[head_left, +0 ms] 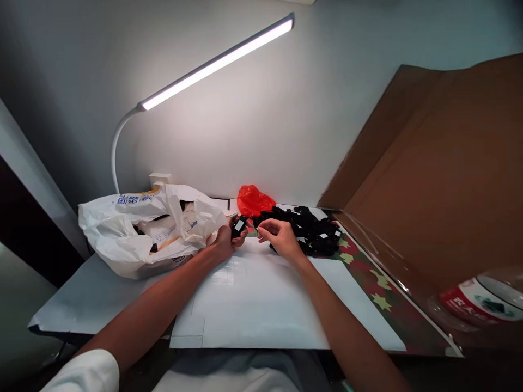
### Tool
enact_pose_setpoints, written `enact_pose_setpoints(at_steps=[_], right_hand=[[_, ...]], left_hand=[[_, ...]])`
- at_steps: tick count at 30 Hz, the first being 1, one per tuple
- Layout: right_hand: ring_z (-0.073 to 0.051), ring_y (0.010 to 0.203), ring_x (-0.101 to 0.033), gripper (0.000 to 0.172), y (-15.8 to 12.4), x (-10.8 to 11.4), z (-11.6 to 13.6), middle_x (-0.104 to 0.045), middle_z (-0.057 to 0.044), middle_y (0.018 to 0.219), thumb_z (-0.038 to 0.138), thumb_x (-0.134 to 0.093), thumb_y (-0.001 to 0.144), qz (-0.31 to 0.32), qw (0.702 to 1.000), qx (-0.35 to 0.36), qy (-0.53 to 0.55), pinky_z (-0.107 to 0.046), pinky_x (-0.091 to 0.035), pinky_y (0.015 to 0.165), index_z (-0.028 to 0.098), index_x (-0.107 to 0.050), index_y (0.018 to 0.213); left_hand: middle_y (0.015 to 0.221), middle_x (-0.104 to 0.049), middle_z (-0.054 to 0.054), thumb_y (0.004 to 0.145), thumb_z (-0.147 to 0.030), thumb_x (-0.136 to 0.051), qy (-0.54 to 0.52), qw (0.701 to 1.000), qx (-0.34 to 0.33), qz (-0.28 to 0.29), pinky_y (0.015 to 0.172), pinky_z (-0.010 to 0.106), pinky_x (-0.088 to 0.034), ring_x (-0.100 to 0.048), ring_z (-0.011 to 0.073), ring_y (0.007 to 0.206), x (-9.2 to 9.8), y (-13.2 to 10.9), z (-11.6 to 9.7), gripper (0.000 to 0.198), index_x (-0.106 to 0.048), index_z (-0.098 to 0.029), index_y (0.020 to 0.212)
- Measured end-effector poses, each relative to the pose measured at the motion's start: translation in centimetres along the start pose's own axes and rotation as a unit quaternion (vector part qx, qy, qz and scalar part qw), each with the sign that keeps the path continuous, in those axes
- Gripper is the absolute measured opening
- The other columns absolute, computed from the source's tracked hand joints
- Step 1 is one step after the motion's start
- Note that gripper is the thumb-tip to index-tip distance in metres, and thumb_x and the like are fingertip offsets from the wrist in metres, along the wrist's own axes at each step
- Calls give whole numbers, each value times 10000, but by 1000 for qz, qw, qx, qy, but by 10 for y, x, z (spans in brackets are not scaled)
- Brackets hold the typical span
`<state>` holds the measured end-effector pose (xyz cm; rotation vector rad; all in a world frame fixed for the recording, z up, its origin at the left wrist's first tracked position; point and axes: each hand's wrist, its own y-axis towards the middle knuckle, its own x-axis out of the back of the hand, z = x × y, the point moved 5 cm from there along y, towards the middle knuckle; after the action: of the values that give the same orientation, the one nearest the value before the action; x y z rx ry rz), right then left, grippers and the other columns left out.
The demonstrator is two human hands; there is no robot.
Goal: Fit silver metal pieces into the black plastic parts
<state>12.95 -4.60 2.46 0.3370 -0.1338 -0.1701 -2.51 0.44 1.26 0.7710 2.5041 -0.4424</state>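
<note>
My left hand (pixel 224 243) is closed around a small black piece (pixel 239 226) that has a white rectangular label on its face. My right hand (pixel 280 235) is beside it, thumb and forefinger pinched together; what lies between the fingertips is too small to name. Behind and to the right of my right hand spreads a heap of black items (pixel 314 231), some with white labels. Both hands are above a white sheet (pixel 261 305) on the table. At the left, next to my left hand, a white plastic bag (pixel 122 239) gapes with packets and black bits inside.
A crumpled red plastic bag (pixel 254 200) lies by the wall. Overhead reaches a lit desk lamp (pixel 220 62). On the right stand a large cardboard sheet (pixel 445 179) and a clear bottle with a red label (pixel 469 302). Patterned cloth (pixel 379 294) edges the table.
</note>
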Motion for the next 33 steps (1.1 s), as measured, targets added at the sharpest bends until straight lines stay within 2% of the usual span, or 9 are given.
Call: enact_pose_setpoints(at_steps=[7,11,15,18,22,25,29,33], right_hand=[[-215,656,-694,363,-1,-1,12,-706,-39,730,560,-795,776,-31,998,49,-22,-385,-646,633,209,-703,791],[-221,667,-701,331,-3,-2,15,-718,-49,775,525,-777,794,-44,997,59,-20,-380,-642,629,211,-698,866],[-226,695,-714,284,-3,-1,17,-739,-63,808,471,-773,803,-59,995,73,-20,-387,-643,690,207,-697,876],[-239,748,-730,269,-3,1,16,-758,-84,862,461,-759,813,-71,994,82,-23,-401,-646,747,201,-722,875],[-241,796,-741,285,-3,5,14,-759,-104,981,464,-732,842,-90,991,92,-27,-403,-651,777,195,-743,936],[-235,810,-742,287,-4,7,13,-756,-97,994,459,-721,860,-98,990,94,-33,-391,-652,777,196,-746,974],[-225,829,-728,225,-6,8,16,-751,-85,966,383,-674,902,-111,977,142,-110,-362,-644,752,197,-739,1011],[-217,806,-711,154,-5,10,16,-733,-80,948,302,-643,899,-118,967,168,-152,-348,-635,721,201,-734,972]], left_hand=[[572,-498,-5,958,-339,-433,15,998,-47,-25,409,182,-218,-307,76,409,-2,5,-6,254,-499,-180,771],[574,-512,7,921,-316,-458,33,997,-65,-33,436,188,-250,-347,87,448,-3,4,-9,230,-459,-190,728],[599,-476,-20,836,-295,-556,55,995,-78,-24,446,187,-250,-375,83,482,-4,3,-10,147,-495,-183,764],[652,-462,-37,786,-288,-635,78,993,-87,-19,455,179,-258,-382,67,497,-7,3,-9,165,-512,-178,800],[660,-407,-61,772,-294,-695,121,988,-96,-26,448,172,-214,-371,51,482,-9,4,-6,206,-532,-176,818],[635,-382,-74,777,-270,-700,162,981,-98,-31,446,173,-203,-360,51,468,-10,5,-2,177,-599,-166,878],[639,-456,-63,782,-264,-701,216,969,-114,-34,463,185,-272,-402,64,495,-9,7,1,240,-674,-161,997],[711,-562,-31,764,-278,-711,262,954,-141,-29,477,208,-320,-415,71,526,-11,11,3,285,-708,-154,1021]])
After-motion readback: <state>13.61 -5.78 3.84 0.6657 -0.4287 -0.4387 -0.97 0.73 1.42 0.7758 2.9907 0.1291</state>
